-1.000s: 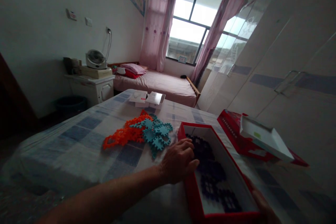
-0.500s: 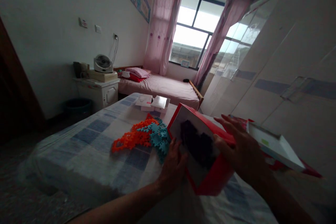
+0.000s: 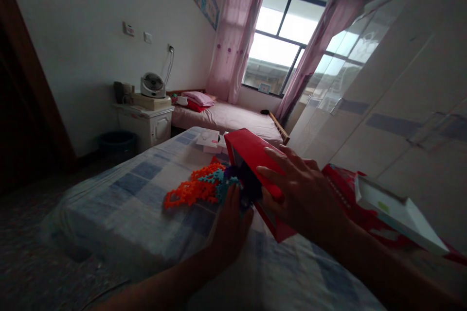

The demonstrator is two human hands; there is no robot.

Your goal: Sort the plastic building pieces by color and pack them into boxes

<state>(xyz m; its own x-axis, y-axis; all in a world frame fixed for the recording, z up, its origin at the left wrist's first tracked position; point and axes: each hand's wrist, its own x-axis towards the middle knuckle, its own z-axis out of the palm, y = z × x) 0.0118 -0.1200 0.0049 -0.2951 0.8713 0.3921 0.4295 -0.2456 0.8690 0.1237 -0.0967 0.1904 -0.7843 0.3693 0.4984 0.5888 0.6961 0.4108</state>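
Observation:
A red box with a pale inside is tipped over to the left, its opening facing down towards the bed. My right hand grips the box from its right side, fingers over the top and thumb at the rim. Dark purple pieces show at the mouth of the box. Stretched-out fingers of my left hand lie at the opening, against the dark and teal pieces. The teal toothed plastic pieces lie on orange toothed plastic pieces, partly hidden by my hand.
A blue-and-white checked cloth covers the bed under the pieces. White small boxes stand behind them. To the right lie a white tray-like lid and a red bag. Wardrobe doors rise on the right.
The red box has tipped further to the left and its opening now faces the bed. Dark purple pieces have slid to its mouth. My right hand has moved left with it.

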